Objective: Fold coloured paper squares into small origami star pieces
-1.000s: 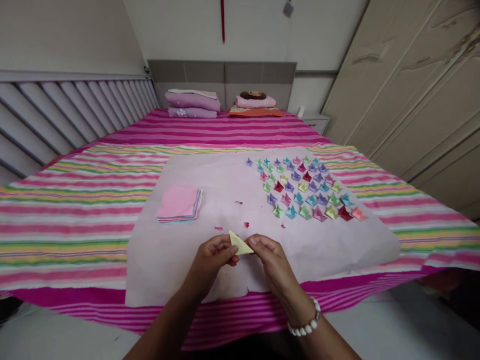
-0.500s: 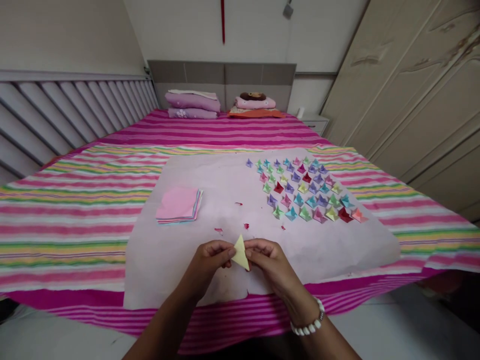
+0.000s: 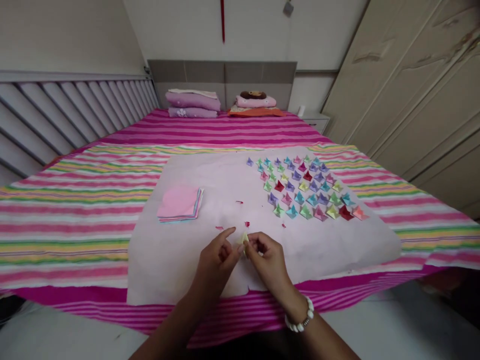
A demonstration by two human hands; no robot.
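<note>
A small pale yellow folded paper (image 3: 245,237) is pinched between the thumb and fingers of my right hand (image 3: 269,257), just above the white sheet. My left hand (image 3: 215,260) is beside it, with its index finger stretched out and apart. The left thumb tip reaches the paper's lower edge, while the other left fingers curl inward. Much of the paper is covered by the fingertips. Small red paper scraps (image 3: 247,224) lie just beyond my hands.
A stack of coloured paper squares (image 3: 178,202), pink on top, sits at left on the white sheet (image 3: 210,170). Rows of small folded paper pieces (image 3: 305,212) in many colours cover its right side. Beneath is a striped bedspread (image 3: 75,225); a slatted rail (image 3: 75,110) runs along the left.
Both hands held the yellow paper flat as a triangle before. Now my left index finger has lifted away and straightened, and the paper is turned so less of it shows.
</note>
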